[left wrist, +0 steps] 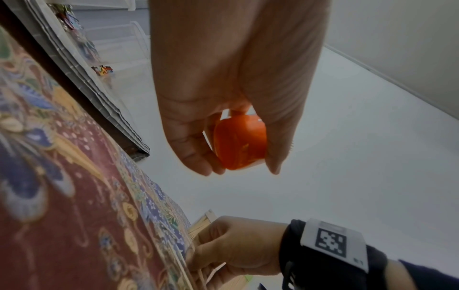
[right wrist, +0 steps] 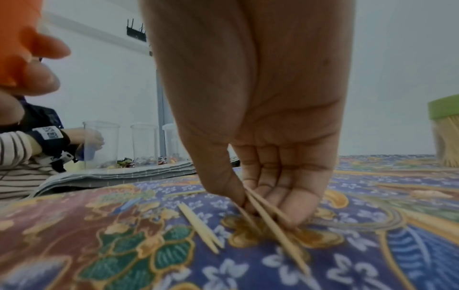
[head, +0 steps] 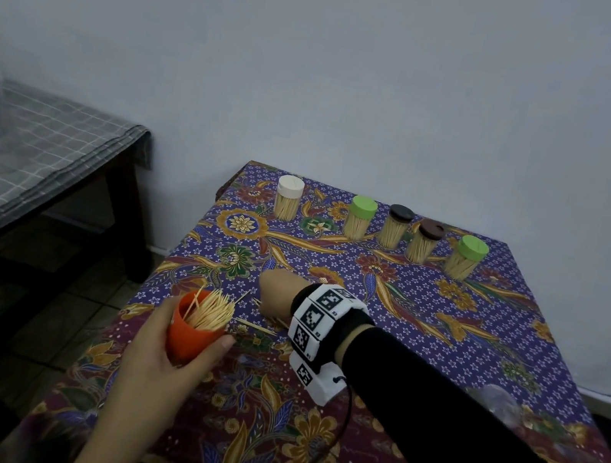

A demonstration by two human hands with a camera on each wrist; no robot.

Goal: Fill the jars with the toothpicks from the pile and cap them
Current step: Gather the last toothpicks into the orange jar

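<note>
left hand [head: 158,352] grips orange jar [head: 194,330] at table's left edge | right hand [right wrist: 258,137] pinches toothpicks [right wrist: 270,221] off cloth | no legible labels

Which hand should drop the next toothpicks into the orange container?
Right. The right hand already pinches loose toothpicks on the tablecloth, beside the orange container. The left hand has its grip on that container, mouth up.

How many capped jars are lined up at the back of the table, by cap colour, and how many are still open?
White cap: 1
Green caps: 2
Black cap: 1
Brown cap: 1
Capped total: 5
Open: 1, the orange jar held in the left hand, holding toothpicks
Total jars: 6
</note>
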